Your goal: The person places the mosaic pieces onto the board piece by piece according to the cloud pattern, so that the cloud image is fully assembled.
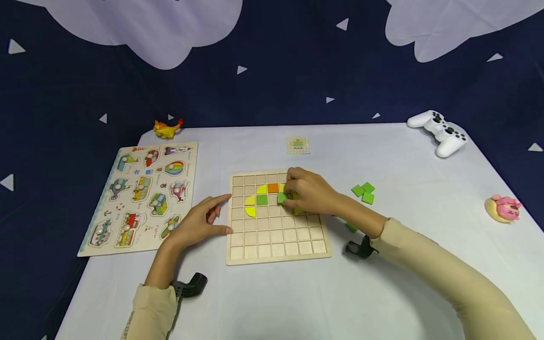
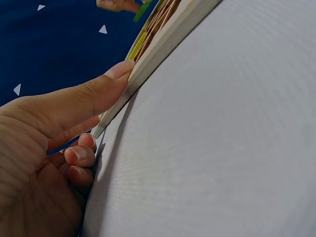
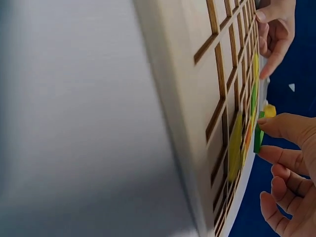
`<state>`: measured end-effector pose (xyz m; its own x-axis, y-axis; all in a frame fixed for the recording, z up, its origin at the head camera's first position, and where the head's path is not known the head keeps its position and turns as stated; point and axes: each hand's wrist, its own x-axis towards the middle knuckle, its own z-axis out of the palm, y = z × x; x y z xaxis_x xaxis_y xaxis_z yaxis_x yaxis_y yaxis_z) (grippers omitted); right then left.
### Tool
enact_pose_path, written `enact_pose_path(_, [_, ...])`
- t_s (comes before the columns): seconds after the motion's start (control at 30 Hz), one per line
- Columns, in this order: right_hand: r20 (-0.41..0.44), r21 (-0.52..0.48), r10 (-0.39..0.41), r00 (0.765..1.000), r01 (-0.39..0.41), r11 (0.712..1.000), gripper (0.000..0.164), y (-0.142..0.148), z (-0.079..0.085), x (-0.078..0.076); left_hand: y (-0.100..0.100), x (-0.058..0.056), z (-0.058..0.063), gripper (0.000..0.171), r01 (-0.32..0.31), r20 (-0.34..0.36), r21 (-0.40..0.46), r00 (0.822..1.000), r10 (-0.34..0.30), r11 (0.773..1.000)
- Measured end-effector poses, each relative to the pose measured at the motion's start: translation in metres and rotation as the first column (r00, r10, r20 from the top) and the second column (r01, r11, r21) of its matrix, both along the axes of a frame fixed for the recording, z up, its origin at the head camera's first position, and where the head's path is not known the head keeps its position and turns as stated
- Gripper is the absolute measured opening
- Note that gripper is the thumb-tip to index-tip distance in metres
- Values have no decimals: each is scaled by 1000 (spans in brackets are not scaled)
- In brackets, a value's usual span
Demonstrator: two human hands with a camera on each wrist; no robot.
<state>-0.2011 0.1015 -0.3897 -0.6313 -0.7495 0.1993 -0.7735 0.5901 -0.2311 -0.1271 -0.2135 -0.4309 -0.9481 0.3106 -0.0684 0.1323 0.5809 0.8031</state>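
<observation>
Nearest me on the counter (image 1: 263, 302) lies the gridded board (image 1: 278, 260), turned almost square to me, I suppose so both hands reach its cells. At its nine o'clock, my left hand (image 1: 199, 219) touches the edge with thumb and forefinger spread wide, probably to steady it; the board sits at that hand's three o'clock. Farther out, my right hand (image 1: 312, 191) pinches a green tile (image 1: 281, 198) by its edges in a narrow grip, likely to leave its underside free. That tile is at the right hand's nine o'clock, over the board; I cannot tell whether it touches. Loose green tiles (image 1: 368, 198) lie off the board between two and three o'clock, seemingly for easy reach. Farthest, a small printed card (image 1: 298, 145) lies just past twelve, apparently for me to look at.
</observation>
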Motion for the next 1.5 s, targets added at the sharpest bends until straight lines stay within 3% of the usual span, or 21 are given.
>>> enact_pose_path(0.3, [-8,30,37,999,-37,999,17,-19,-9,-3,1,2,-1,84,7,0,-3,1000,-7,1000])
enact_pose_path(0.4, [33,-2,25,999,-25,1000,15,-21,-10,-4,0,1,-2,84,6,-8,-4,1000,-6,1000])
enact_pose_path(0.6, [141,-18,-4,990,6,1000,11,-26,-5,-4,0,0,0,84,5,-10,-10,1000,-5,1000])
enact_pose_path(0.8, [116,33,-18,993,14,999,18,-21,3,-2,1,1,1,84,4,-3,-7,1000,-4,1000])
enact_pose_path(0.97, [90,-5,-52,995,52,999,22,3,13,-1,1,1,1,84,-1,-3,-17,1000,1,1000])
enact_pose_path(1.13, [96,2,-162,982,163,987,22,45,15,0,1,1,1,85,-5,-1,-36,1000,5,999])
enact_pose_path(1.5, [121,79,-409,904,402,912,31,129,6,4,0,0,0,83,4,-8,-24,1000,-4,1000])
